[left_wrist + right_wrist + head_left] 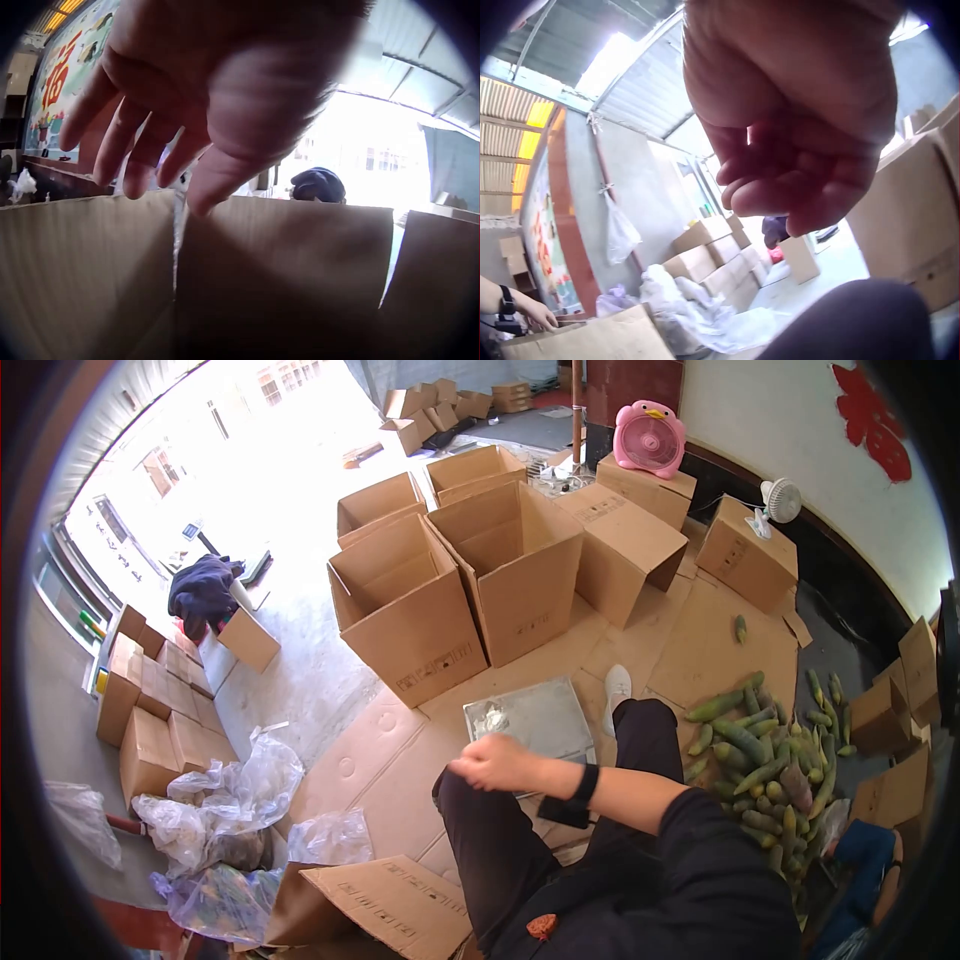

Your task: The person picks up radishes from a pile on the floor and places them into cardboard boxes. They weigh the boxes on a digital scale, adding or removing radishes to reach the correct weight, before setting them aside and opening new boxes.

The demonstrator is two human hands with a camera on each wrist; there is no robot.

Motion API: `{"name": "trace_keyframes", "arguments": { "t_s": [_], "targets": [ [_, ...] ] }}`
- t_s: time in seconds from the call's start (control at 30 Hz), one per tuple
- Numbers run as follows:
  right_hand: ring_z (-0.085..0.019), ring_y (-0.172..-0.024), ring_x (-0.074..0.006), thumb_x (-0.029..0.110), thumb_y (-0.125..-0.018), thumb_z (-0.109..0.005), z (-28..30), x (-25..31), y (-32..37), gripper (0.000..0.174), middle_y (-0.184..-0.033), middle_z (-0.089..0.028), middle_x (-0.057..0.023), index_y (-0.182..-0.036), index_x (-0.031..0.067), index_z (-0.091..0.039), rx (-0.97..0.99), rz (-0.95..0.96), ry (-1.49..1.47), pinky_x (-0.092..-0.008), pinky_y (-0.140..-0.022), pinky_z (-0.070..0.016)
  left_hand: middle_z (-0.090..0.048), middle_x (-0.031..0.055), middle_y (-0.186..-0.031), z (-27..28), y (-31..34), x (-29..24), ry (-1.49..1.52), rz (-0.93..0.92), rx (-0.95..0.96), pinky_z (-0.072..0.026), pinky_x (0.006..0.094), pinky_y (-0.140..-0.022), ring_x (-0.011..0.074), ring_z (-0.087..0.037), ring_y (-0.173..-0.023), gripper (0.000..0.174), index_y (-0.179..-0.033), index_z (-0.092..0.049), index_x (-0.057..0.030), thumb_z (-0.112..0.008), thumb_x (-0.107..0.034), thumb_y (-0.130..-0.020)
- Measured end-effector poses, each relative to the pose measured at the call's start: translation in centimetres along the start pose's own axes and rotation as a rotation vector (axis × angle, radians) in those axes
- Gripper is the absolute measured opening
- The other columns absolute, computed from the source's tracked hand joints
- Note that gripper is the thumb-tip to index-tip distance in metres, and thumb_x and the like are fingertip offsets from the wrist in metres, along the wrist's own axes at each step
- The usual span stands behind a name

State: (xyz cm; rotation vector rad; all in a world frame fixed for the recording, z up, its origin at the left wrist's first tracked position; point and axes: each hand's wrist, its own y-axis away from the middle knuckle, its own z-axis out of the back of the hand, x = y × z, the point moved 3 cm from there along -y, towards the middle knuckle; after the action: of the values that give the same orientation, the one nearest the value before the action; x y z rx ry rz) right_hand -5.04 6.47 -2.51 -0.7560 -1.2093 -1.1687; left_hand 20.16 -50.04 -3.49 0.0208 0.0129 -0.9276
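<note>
My right hand (495, 763) is held over my knee, its fingers loosely curled and nothing visible in it. The right wrist view shows the same hand (795, 142) from the palm side, with the fingers bent inward. My left hand (202, 97) reaches over an open cardboard box (285, 262), fingers spread and fairly straight, tips close to the upper edge. In the right wrist view the left hand (540, 313) appears at that box's edge. The head view shows a printed flap of the box (395, 905), but the left hand is out of sight there.
Tall open cartons (410, 620) stand ahead. A flat metal-topped platform (535, 725) lies between my feet. Many green cucumber-like vegetables (770, 760) are piled at the right. Plastic bags (220, 815) and stacked boxes (155, 700) are at the left. Another person (205, 590) bends over farther off.
</note>
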Motion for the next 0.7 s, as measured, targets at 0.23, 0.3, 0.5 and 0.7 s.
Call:
{"name": "trace_keyframes", "arguments": {
  "t_s": [0.23,0.3,0.5,0.7],
  "targets": [
    [-0.057,-0.053,-0.0100,0.027,-0.091,-0.057,9.7,-9.7,3.8,0.036,-0.062,-0.061,-0.0048,-0.068,-0.0008,-0.061,-0.246,-0.169,-0.091,-0.0247,-0.050,-0.0472,-0.056,0.0215,-0.111,0.4,-9.0,-18.1,0.191,-0.519,-0.020,-0.0399,0.0448,-0.093,0.0382,-0.050,-0.107,0.052,-0.120,-0.053,0.0006,-0.069,-0.014,-0.073],
    [-0.058,-0.053,-0.0104,0.027,-0.091,-0.057,10.9,-12.1,4.8,0.036,-0.063,-0.062,-0.0050,-0.068,-0.0006,-0.061,-0.269,-0.215,-0.217,-0.0247,-0.050,-0.0472,-0.057,0.0210,-0.110,0.7,-10.8,-25.7,0.277,-0.746,-0.036,-0.0425,0.0424,-0.092,0.0378,-0.053,-0.105,0.049,-0.116,-0.055,0.0012,-0.070,-0.014,-0.072],
    [-0.057,-0.053,-0.0105,0.029,-0.090,-0.059,12.4,-18.9,6.6,0.033,-0.064,-0.060,-0.0037,-0.072,0.0017,-0.060,-0.344,-0.344,-0.285,-0.0256,-0.047,-0.0479,-0.051,0.0186,-0.129,1.9,-13.1,-48.4,0.255,-0.926,-0.009,-0.0390,0.0430,-0.100,0.0366,-0.046,-0.121,0.067,-0.129,-0.049,-0.0057,-0.076,-0.023,-0.070],
    [-0.060,-0.057,-0.0103,0.025,-0.091,-0.059,12.2,-21.2,6.1,0.028,-0.067,-0.062,-0.0036,-0.076,0.0020,-0.060,-0.370,-0.397,-0.372,-0.0245,-0.053,-0.0489,-0.040,0.0092,-0.142,1.0,-14.9,-65.7,0.136,-0.846,0.041,-0.0285,0.0570,-0.106,0.0337,-0.027,-0.137,0.086,-0.141,-0.035,-0.0167,-0.079,-0.027,-0.068]
  ]
}}
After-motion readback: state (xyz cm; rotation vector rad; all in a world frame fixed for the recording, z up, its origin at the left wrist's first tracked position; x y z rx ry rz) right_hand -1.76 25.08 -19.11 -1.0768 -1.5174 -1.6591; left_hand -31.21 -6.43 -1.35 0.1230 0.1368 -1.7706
